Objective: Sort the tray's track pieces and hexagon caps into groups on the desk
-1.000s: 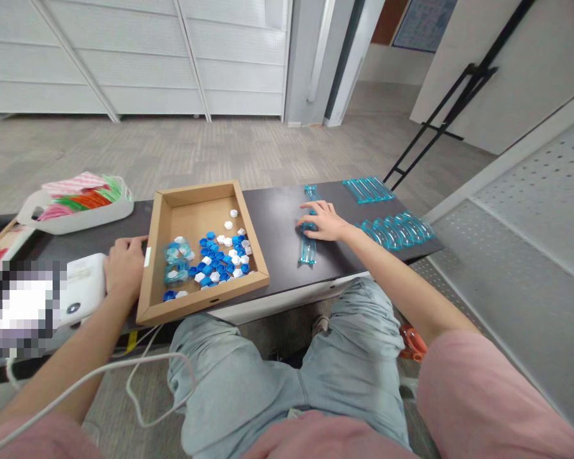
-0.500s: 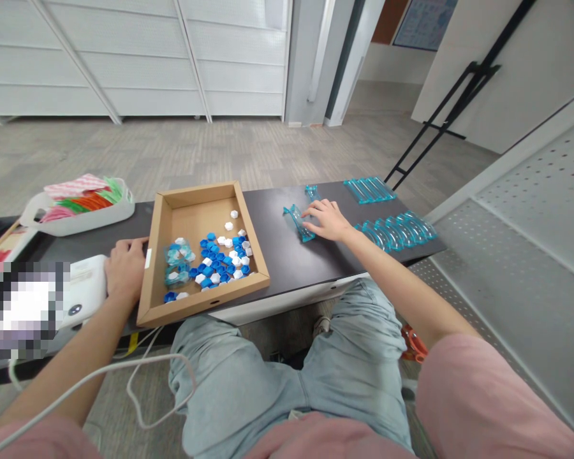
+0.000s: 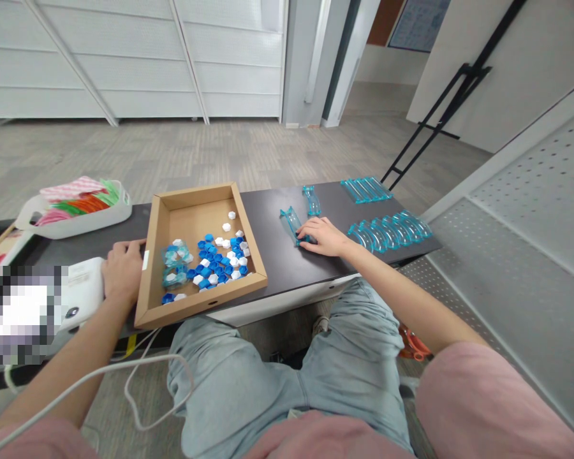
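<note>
A tray [image 3: 191,220] was found on a dark table [image 3: 277,258]. To the tray's right, a clear teal strip [image 3: 289,218] was laid aslant, its near end touched by the right hand [image 3: 319,237]. The right thumb and fingers were bent and set slightly apart about that end; whether it was firmly pinched could not be told. A second strip [image 3: 312,201] was seen just beyond the first, farther right of the tray. Well to the tray's right, teal strips were arranged in a far row [image 3: 367,190] and a near row [image 3: 390,231]. The left hand [image 3: 123,271] was rested against the tray's left wall, fingers bent and close together; any grip there could not be told. Inside the tray, blue and white caps [image 3: 220,258] were scattered, mostly nearer its right side. Left of the tray, a white device [image 3: 88,280] and a filled basket [image 3: 90,223] were noted.
</note>
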### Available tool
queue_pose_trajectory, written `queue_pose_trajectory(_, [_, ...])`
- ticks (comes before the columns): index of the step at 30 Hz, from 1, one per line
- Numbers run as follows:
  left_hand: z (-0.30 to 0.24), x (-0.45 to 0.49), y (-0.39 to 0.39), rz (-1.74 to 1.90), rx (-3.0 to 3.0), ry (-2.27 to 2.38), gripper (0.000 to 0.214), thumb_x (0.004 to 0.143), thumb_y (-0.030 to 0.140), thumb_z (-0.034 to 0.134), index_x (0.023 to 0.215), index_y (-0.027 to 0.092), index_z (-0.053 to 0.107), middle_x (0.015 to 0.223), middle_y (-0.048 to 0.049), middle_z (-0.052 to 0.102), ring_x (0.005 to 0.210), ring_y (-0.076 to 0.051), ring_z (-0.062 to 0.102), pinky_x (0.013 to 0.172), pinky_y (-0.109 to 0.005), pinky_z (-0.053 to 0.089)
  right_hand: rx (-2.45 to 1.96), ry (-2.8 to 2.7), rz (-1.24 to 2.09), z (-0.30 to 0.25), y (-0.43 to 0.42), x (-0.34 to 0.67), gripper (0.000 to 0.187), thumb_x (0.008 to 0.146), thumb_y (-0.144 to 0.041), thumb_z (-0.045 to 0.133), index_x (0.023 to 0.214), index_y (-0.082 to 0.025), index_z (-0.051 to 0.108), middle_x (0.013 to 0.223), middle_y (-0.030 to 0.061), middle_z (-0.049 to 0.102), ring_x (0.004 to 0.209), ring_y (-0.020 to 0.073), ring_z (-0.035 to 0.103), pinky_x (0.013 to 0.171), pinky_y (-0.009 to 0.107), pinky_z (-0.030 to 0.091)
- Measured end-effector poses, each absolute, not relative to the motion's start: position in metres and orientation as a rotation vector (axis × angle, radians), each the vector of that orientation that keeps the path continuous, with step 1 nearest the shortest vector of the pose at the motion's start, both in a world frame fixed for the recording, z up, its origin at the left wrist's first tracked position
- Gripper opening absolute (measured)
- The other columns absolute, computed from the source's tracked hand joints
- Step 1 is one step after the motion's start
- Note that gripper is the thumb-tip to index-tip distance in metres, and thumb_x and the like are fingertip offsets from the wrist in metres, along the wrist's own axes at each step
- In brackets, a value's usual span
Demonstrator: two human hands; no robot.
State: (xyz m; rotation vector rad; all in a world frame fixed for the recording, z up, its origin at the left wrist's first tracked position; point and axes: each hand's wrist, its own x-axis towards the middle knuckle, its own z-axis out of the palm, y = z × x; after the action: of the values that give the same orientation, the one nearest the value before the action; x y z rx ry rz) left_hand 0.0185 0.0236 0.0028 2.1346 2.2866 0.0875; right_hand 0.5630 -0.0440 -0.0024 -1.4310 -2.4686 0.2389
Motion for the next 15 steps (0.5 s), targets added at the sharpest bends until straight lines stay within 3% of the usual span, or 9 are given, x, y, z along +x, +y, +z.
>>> queue_pose_trajectory(3, [0.006,0.020,0.023,0.073,2.109,2.283,0.056,0.118,0.027,0.036,0.166,0.010,0.060,0.160,-0.0300,0.056,0.140,-0.044,0.061,0.116,-0.056,0.052,-1.334,-2.523,0.314,0.003,-0.045,0.569,0.022,0.108,-0.041,0.070,0.119,-0.026,0.082,0.141,0.0106,0.085,0.142,0.0346,0.068,0.112,0.051,0.045])
queue_pose_trajectory(7, [0.006,0.021,0.023,0.095,2.085,2.284,0.055,0.118,0.028,0.039,0.166,0.011,0.060,0.161,-0.0293,0.056,0.143,-0.043,0.060,0.120,-0.056,0.050,-1.293,-2.526,0.399,0.009,-0.048,0.580,0.025,0.104,-0.052,0.078,0.107,-0.028,0.083,0.128,0.0089,0.088,0.140,0.0345,0.072,0.115,0.049,0.048])
queue_pose_trajectory(11, [0.003,0.020,0.024,0.099,2.073,2.299,0.055,0.119,0.029,0.039,0.166,0.012,0.060,0.162,-0.0285,0.055,0.145,-0.042,0.059,0.121,-0.054,0.050,-1.442,-2.447,0.386,0.013,-0.051,0.587,0.039,0.097,-0.044,0.081,0.131,-0.025,0.081,0.122,0.0101,0.089,0.127,0.0349,0.077,0.111,0.049,0.050])
queue_pose_trajectory(15, [0.003,0.020,0.024,0.107,2.089,2.287,0.057,0.118,0.030,0.037,0.166,0.009,0.059,0.161,-0.0285,0.055,0.142,-0.044,0.058,0.120,-0.055,0.050,-1.469,-2.514,0.353,0.015,-0.050,0.587,0.047,0.095,-0.025,0.071,0.142,-0.025,0.078,0.123,0.0085,0.090,0.134,0.0342,0.074,0.114,0.050,0.047])
